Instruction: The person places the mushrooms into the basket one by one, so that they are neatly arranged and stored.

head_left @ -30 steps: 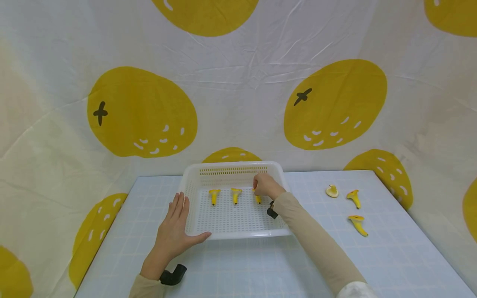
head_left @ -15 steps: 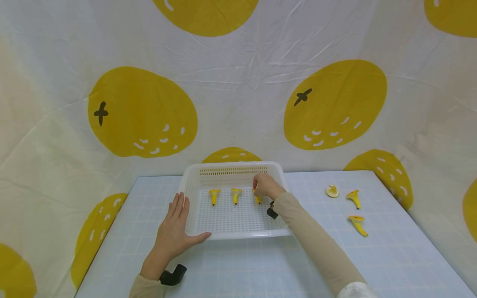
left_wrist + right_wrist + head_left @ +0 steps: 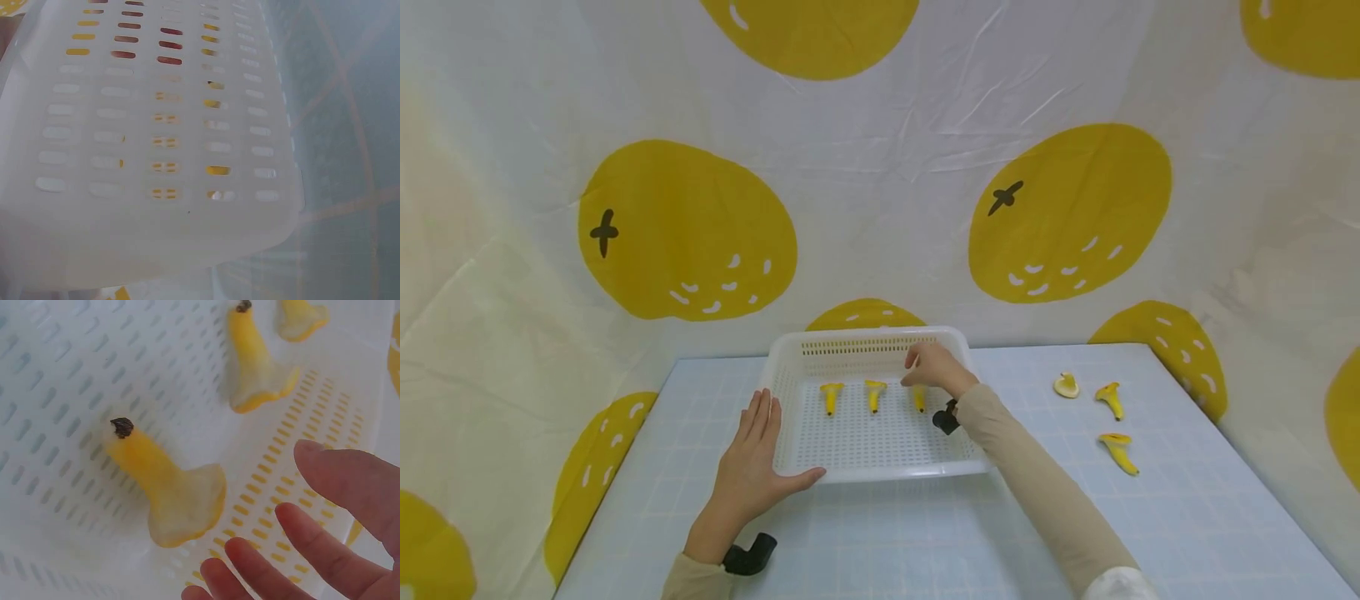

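Three yellow mushrooms with flared caps lie in a row in a white plastic basket (image 3: pixel 880 475), caps toward its far wall: a left mushroom (image 3: pixel 831 399), a middle mushroom (image 3: pixel 874 397) and a right mushroom (image 3: pixel 920 400). My right hand (image 3: pixel 936 367) is over the right mushroom's cap. In the right wrist view its fingers (image 3: pixel 325 550) are spread apart from that mushroom (image 3: pixel 169 487), holding nothing. My left hand (image 3: pixel 748 471) rests along the basket's left side, fingers straight, thumb at the front rim. The basket's slotted wall (image 3: pixel 156 231) fills most of the left wrist view.
On the table (image 3: pixel 880 550) to the basket's right lie three more yellow mushrooms: one cap-down (image 3: pixel 1066 385), another mushroom (image 3: pixel 1109 400) beside it, and a nearer mushroom (image 3: pixel 1118 452). Behind the table hangs a white cloth (image 3: pixel 880 208) printed with large yellow fruit.
My right hand has let go of the right mushroom, its fingers opening and lifting slightly off it. That mushroom stays in the basket. The left hand keeps its place.
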`<state>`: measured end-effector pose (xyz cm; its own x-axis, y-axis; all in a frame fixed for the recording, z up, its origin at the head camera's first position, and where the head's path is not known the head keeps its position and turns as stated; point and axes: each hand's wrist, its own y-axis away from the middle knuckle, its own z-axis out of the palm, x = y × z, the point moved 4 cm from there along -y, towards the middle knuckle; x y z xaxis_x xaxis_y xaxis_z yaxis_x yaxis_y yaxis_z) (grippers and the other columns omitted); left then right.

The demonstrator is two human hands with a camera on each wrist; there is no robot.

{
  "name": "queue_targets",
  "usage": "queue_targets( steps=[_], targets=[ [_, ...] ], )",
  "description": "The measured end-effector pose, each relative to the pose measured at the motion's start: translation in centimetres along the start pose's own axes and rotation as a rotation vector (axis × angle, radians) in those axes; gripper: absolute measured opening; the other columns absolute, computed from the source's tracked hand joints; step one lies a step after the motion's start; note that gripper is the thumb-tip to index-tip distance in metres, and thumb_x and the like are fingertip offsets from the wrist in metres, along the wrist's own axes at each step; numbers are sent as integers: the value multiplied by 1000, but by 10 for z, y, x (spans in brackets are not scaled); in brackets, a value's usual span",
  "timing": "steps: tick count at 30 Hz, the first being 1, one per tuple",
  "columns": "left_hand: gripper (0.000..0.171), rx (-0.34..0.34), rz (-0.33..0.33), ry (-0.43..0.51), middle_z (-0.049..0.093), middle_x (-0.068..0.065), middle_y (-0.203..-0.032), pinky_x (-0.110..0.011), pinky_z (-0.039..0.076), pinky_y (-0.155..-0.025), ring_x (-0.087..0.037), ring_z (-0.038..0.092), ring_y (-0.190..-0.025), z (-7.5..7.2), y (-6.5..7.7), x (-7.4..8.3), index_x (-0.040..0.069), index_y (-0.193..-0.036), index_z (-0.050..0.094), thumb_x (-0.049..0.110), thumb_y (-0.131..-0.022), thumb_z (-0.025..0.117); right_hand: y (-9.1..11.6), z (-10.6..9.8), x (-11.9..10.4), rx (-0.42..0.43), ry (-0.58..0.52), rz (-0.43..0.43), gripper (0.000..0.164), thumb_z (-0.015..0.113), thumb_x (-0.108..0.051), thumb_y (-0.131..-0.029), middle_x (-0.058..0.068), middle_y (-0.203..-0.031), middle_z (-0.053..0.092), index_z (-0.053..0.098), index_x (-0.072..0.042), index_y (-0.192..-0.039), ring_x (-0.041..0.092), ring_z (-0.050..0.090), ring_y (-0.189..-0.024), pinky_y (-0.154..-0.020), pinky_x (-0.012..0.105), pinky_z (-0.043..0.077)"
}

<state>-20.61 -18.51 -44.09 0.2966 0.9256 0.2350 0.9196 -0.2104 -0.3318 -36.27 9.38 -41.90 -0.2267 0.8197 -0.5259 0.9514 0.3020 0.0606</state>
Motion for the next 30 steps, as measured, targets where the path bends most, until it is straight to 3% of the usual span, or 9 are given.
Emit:
queue_targets(
  steps=[10, 18, 23, 30],
  targets=[
    [127, 12, -4, 8, 13, -21, -154, -28, -2, -115, -31, 8, -143, 1, 0, 0, -9, -145, 21, 82, -63, 57, 17, -34, -3, 6, -90, -64, 21, 68, -26, -85, 7, -92, 66, 66, -7, -94, 22, 61, -83, -72, 37, 51],
    [128, -27, -27, 14, 10, -21, -155, -44, 14, -115, -31, 6, -144, 0, -1, 0, -9, -145, 20, 82, -63, 56, 33, -72, 7, 116, -189, -115, 20, 64, -26, -88, 7, -96, 67, 69, -8, -96, 24, 60, -91, -80, 41, 50],
    [127, -33, -29, 7, 10, -20, -155, -45, 16, -114, -31, 6, -144, 1, -2, -1, -9, -145, 19, 82, -64, 56, 47, -93, 22, 190, -214, -100, 22, 64, -26, -89, 10, -97, 67, 68, -6, -99, 27, 62, -89, -81, 43, 51],
    [128, -16, -28, 18, 11, -20, -155, -45, 15, -115, -31, 7, -143, -1, -1, 1, -9, -145, 20, 82, -63, 57, 80, -125, 61, 292, -216, -35, 28, 61, -29, -91, 14, -104, 65, 66, -4, -105, 30, 60, -93, -82, 46, 51]
  ],
)
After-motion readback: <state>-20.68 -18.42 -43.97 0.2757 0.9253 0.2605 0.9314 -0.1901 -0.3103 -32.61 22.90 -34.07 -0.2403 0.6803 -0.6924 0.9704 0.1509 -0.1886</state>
